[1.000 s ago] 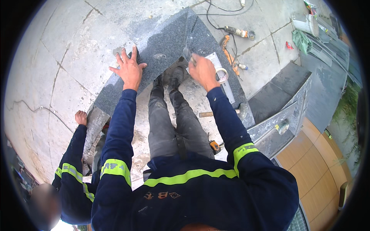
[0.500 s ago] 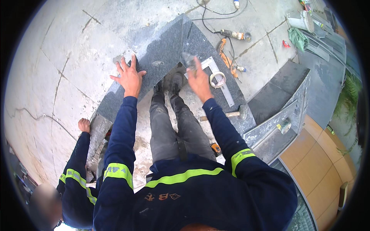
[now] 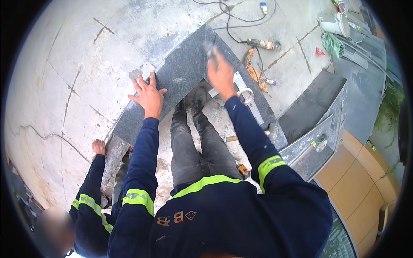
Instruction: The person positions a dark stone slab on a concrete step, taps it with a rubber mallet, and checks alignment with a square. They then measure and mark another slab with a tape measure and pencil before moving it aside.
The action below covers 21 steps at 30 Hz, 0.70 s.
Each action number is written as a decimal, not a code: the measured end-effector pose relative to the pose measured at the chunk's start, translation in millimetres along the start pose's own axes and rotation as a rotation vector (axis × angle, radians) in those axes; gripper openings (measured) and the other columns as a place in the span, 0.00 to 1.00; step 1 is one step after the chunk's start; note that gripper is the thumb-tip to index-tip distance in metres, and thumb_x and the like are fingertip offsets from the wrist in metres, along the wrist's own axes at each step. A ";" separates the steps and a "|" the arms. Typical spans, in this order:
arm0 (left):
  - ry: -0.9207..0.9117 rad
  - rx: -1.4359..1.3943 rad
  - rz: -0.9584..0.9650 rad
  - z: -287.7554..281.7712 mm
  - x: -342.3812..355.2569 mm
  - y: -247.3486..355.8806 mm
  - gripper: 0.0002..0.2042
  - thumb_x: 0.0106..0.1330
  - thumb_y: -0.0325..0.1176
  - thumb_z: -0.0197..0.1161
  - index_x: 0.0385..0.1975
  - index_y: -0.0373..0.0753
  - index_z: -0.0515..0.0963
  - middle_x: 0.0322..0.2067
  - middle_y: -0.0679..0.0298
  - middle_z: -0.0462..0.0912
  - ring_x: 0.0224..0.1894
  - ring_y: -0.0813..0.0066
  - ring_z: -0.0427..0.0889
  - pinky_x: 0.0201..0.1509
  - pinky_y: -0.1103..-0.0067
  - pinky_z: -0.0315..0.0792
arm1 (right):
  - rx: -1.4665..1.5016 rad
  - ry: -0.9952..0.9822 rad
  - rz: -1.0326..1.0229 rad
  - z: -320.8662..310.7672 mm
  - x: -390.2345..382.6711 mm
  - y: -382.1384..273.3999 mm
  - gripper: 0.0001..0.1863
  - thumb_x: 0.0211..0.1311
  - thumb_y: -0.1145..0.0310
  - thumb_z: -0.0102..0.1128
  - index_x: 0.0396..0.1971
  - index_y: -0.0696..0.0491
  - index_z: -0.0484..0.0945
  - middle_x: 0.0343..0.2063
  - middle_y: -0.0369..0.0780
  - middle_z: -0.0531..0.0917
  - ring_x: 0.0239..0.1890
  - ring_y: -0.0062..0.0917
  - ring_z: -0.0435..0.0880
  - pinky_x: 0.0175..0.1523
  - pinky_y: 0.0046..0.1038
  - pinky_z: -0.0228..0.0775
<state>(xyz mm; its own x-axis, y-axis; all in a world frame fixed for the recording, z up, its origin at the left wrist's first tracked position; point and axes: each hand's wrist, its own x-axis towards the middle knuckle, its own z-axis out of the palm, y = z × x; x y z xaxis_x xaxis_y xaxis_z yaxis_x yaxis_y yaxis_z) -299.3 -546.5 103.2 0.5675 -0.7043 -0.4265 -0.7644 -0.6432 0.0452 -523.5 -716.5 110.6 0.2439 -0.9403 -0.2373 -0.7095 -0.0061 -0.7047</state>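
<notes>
Two dark grey stone slabs meet at a corner in front of me: a left slab (image 3: 172, 73) and a right slab (image 3: 230, 56). My left hand (image 3: 149, 98) lies open on the left slab, fingers spread near its far edge. Close to the seam, my right hand (image 3: 222, 77) is closed around what looks like a grey-bladed scraper (image 3: 209, 47), smeared by motion; its handle is mostly hidden in the hand. Beside my right wrist a roll of tape (image 3: 245, 96) rests on a metal square (image 3: 255, 111), partly covered by my hand and sleeve.
A mallet (image 3: 272, 130) lies across the right slab's near end. Beyond sit an angle grinder (image 3: 261, 44), an orange power tool (image 3: 251, 64) and cables. A tape measure (image 3: 244, 170) is by my leg. At left, a co-worker's hand (image 3: 99, 147) touches the slab's end. More slabs (image 3: 314, 101) stand right.
My right hand has moved away from me along the seam with the scraper. My left hand stays on the left slab. The whole scene has shifted slightly downward in view.
</notes>
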 end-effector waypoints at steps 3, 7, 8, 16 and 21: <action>-0.080 0.005 -0.009 0.4 -1.3 5.6 0.50 0.56 0.52 0.86 0.82 0.64 0.67 0.82 0.50 0.58 0.84 0.38 0.55 0.72 0.18 0.50 | -0.109 -0.168 0.206 18.7 -9.5 6.3 0.28 0.71 0.64 0.65 0.70 0.50 0.81 0.52 0.60 0.89 0.58 0.55 0.90 0.66 0.44 0.81; 0.008 0.021 -0.002 10.1 9.3 4.7 0.49 0.58 0.50 0.85 0.82 0.64 0.67 0.81 0.49 0.59 0.84 0.37 0.55 0.72 0.20 0.51 | -0.119 0.046 -0.026 21.0 151.1 -2.7 0.28 0.72 0.61 0.66 0.68 0.56 0.79 0.42 0.60 0.90 0.46 0.58 0.91 0.54 0.50 0.83; 0.042 0.026 0.000 12.8 11.3 1.3 0.47 0.60 0.48 0.84 0.82 0.63 0.68 0.80 0.49 0.62 0.83 0.38 0.57 0.73 0.23 0.54 | -0.124 0.173 -0.130 17.7 189.3 -10.5 0.29 0.73 0.57 0.65 0.69 0.55 0.80 0.46 0.58 0.91 0.48 0.55 0.92 0.56 0.46 0.84; -0.049 -0.751 0.231 16.8 -65.0 -9.0 0.27 0.76 0.30 0.67 0.75 0.45 0.76 0.48 0.48 0.84 0.43 0.55 0.88 0.45 0.65 0.84 | 0.160 0.065 0.027 -22.2 84.9 -15.0 0.18 0.76 0.62 0.67 0.57 0.57 0.81 0.33 0.42 0.89 0.31 0.24 0.93 0.40 0.31 0.85; -0.068 -1.440 -0.350 7.1 -63.9 36.4 0.26 0.86 0.45 0.59 0.72 0.29 0.75 0.56 0.48 0.88 0.46 0.62 0.91 0.53 0.68 0.84 | -0.092 -0.278 -0.214 39.8 -68.2 -60.3 0.21 0.65 0.72 0.65 0.59 0.53 0.83 0.49 0.46 0.87 0.55 0.45 0.87 0.56 0.45 0.82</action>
<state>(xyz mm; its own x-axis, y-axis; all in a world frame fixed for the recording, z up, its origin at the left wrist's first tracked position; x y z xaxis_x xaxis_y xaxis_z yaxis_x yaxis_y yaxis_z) -365.6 -522.7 125.7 0.6078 -0.4661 -0.6430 0.3814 -0.5388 0.7511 -471.0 -638.5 142.7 0.5550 -0.7859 -0.2725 -0.6764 -0.2356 -0.6978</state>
